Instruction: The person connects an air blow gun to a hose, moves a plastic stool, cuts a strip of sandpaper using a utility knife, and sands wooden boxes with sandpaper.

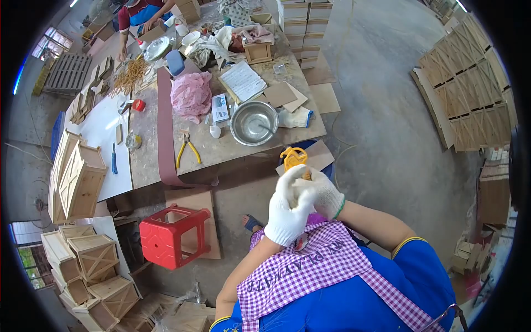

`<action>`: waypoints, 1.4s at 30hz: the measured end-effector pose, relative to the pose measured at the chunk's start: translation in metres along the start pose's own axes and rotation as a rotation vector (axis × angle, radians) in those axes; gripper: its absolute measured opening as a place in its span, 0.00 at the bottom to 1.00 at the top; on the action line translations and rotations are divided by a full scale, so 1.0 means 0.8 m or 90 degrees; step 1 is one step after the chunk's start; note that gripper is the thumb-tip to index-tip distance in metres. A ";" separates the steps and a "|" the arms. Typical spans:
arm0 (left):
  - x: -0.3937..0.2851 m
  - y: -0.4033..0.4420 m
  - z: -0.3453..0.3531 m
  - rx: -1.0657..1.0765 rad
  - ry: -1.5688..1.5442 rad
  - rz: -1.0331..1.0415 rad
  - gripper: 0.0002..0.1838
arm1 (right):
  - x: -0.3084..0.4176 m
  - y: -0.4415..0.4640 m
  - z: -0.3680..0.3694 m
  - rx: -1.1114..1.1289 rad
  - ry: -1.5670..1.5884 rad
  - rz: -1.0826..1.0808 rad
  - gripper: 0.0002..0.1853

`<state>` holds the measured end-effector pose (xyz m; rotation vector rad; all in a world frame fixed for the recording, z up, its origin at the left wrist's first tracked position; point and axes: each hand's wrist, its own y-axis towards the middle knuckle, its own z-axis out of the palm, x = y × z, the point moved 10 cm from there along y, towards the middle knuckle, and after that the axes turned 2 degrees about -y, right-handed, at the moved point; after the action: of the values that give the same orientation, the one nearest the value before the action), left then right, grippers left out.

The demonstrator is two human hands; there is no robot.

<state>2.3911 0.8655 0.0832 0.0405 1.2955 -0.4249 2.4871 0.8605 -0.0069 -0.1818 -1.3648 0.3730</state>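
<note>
Both of my hands wear white knit gloves and are raised close together in front of the checked apron (315, 254). My left hand (289, 207) overlaps the other hand, its fingers curled. Behind it is my right hand (326, 193), with a green cuff edge and its fingers partly hidden. A yellow-orange looped object (294, 159) shows just above the fingertips; which hand grips it is unclear. Beyond them, on the worktable, a metal bowl (254, 119) holds a utensil, and another white glove (296, 117) lies to its right.
A worktable (221, 152) carries yellow-handled pliers (188, 149), a pink plastic bag (191, 95) and cloths. A red stool (174, 235) lies on its side on the floor. Wooden crates (83, 180) stand at left. Another person's arm (157, 16) is at the far end.
</note>
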 end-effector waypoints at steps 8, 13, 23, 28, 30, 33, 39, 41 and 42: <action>0.019 -0.022 -0.050 -0.175 0.042 -0.037 0.11 | 0.023 -0.035 0.003 -0.232 0.062 -0.002 0.13; 0.039 -0.040 -0.069 -0.196 0.080 -0.035 0.15 | 0.046 -0.051 0.009 -0.232 -0.055 -0.130 0.13; 0.020 -0.053 -0.040 -0.136 0.430 0.097 0.24 | 0.023 -0.052 0.027 -0.078 -0.061 0.021 0.17; 0.062 -0.052 -0.059 -0.118 0.234 -0.028 0.21 | 0.020 -0.057 0.025 -0.065 -0.022 0.045 0.18; 0.100 -0.059 -0.065 -0.102 0.135 -0.106 0.18 | 0.014 -0.055 0.003 -0.163 0.124 -0.004 0.20; 0.126 -0.080 -0.050 -0.034 -0.036 -0.249 0.19 | -0.004 -0.064 -0.032 -0.209 0.124 0.103 0.20; 0.109 -0.091 -0.028 0.077 -0.107 -0.242 0.17 | -0.048 -0.101 -0.047 -0.166 0.016 0.182 0.33; 0.103 -0.089 -0.032 0.005 0.060 -0.209 0.13 | -0.029 -0.092 -0.049 -0.124 -0.236 -0.061 0.30; 0.108 -0.091 -0.032 0.005 0.061 -0.212 0.13 | -0.018 -0.096 -0.047 -0.116 -0.317 -0.144 0.29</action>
<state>2.3617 0.7809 0.0103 -0.1523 1.3990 -0.7199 2.5332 0.7873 -0.0014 -0.0848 -1.8922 0.1028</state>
